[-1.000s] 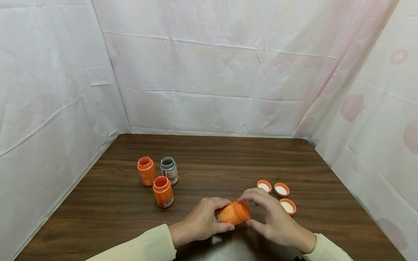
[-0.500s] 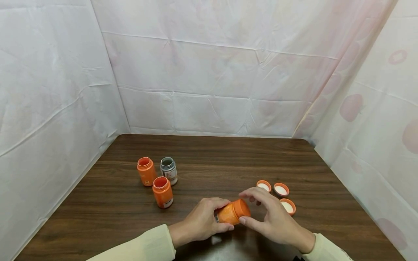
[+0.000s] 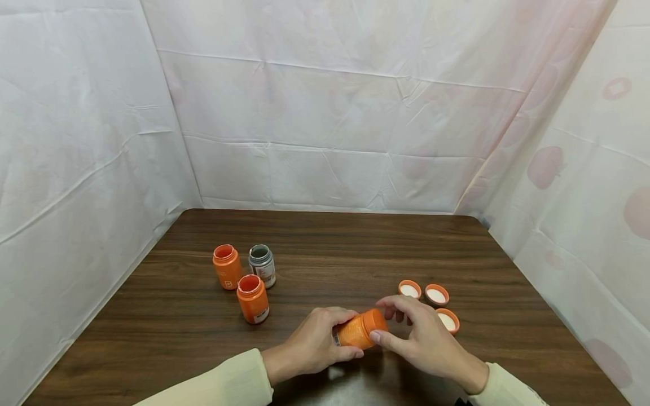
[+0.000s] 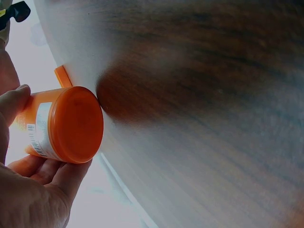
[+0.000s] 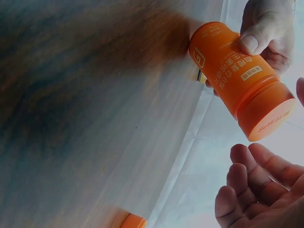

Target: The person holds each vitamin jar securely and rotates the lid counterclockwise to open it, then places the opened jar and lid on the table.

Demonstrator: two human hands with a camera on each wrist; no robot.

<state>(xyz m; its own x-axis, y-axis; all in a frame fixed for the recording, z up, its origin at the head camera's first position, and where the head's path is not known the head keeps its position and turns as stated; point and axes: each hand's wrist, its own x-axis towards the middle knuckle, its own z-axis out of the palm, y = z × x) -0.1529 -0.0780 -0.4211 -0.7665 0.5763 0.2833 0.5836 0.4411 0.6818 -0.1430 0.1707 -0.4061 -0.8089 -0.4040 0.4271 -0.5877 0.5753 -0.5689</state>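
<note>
My left hand (image 3: pixel 316 341) holds an orange pill bottle (image 3: pixel 352 334) by its body, tilted with the cap end toward the right. The orange cap (image 5: pixel 266 111) is on the bottle in the right wrist view, with raised lettering on its top. The bottle's flat base (image 4: pixel 78 124) faces the left wrist camera, beside a barcode label. My right hand (image 3: pixel 431 344) is spread around the cap end. Its fingers (image 5: pixel 247 175) are apart from the cap in the right wrist view; the thumb is close to it, and I cannot tell whether it touches.
Three uncapped bottles stand at the left of the wooden table (image 3: pixel 325 242): two orange (image 3: pixel 228 270) (image 3: pixel 254 301) and one grey (image 3: pixel 263 268). Three caps (image 3: pixel 409 289) (image 3: pixel 437 294) (image 3: pixel 447 320) lie with their white insides up, beyond my right hand. White sheets (image 3: pixel 325 113) surround the table.
My right fingers have come off the cap and drawn back slightly right, while the thumb moved up beside it. My left hand keeps the bottle in nearly the same place.
</note>
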